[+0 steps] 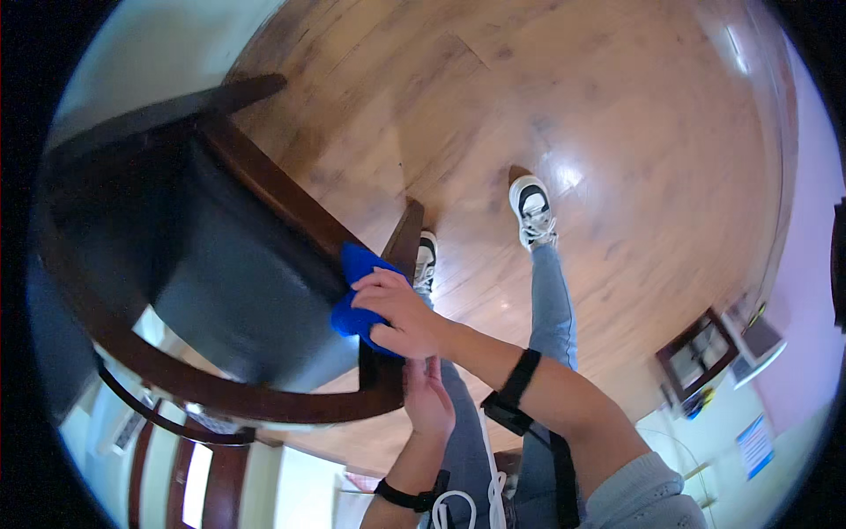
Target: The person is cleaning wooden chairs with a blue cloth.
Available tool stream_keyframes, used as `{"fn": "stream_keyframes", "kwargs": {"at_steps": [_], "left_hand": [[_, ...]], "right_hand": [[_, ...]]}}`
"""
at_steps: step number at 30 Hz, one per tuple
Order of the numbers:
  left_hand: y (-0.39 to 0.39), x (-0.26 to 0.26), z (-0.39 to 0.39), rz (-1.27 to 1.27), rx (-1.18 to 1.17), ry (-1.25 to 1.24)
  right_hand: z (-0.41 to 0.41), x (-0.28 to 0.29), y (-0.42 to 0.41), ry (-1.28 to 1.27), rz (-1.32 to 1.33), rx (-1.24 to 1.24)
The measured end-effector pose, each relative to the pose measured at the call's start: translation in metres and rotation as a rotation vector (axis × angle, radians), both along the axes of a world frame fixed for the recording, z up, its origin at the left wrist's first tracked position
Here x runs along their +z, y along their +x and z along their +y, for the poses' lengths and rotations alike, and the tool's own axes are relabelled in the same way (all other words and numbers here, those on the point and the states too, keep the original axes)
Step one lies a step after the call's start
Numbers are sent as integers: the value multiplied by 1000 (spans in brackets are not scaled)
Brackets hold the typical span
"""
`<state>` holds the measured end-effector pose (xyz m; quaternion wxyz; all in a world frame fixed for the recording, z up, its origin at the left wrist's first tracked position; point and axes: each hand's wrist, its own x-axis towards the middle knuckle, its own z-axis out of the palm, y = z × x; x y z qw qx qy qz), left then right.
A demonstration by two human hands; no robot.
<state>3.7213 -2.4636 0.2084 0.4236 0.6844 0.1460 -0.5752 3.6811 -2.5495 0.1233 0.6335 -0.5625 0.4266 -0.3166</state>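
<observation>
A dark wooden armchair [277, 178] with a black padded seat [244, 297] stands at my left. My right hand [400, 314] holds a bunched blue cloth [357, 321] against the chair's wood, at the front corner beside the seat. Just below it, my left hand [428, 400] is up against the corner of the chair's curved wooden rail [317, 406]. Its fingers are partly hidden behind my right hand, so I cannot tell whether it grips the wood. One chair leg [403, 241] shows beyond the cloth.
Wood-look flooring [634, 165] stretches ahead, with my shoes [532, 208] on it. Another dark curved rail [165, 426] shows past the armchair. At right, a dark-framed piece of furniture [697, 354] is near the wall. A white cable [492, 449] hangs before my legs.
</observation>
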Motion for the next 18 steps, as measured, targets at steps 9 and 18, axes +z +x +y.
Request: {"fn": "stream_keyframes", "kwargs": {"at_steps": [9,18], "left_hand": [[-29,-67,13,-160,235,-60],[-47,-114,26,-139,195,144]], "right_hand": [[8,-32,-7,18,237,0],[31,-78,-113,87,508,285]]}}
